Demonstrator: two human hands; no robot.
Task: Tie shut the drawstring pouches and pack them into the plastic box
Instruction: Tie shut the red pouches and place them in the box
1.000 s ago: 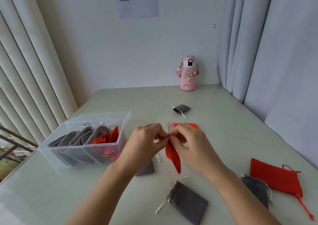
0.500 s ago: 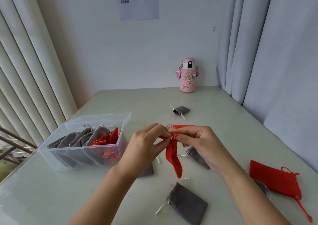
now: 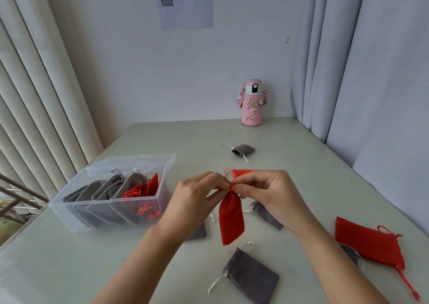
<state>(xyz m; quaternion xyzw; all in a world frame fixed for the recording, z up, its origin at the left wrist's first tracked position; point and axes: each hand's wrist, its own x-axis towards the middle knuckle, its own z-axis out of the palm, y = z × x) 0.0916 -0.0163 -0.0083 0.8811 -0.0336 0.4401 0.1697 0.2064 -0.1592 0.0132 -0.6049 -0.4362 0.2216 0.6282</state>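
both hands, left point(image 3: 199, 196) and right point(image 3: 267, 193), pinch cord at gathered neck of red pouch point(image 3: 232, 220). i judge it light, limp; hold at neck, not body.

Bare left forearm point(image 3: 139, 264), bare right forearm point(image 3: 332, 264), slim wrists, left grip point(image 3: 197, 201) and right grip point(image 3: 270, 196) both bare hands, slender fingers
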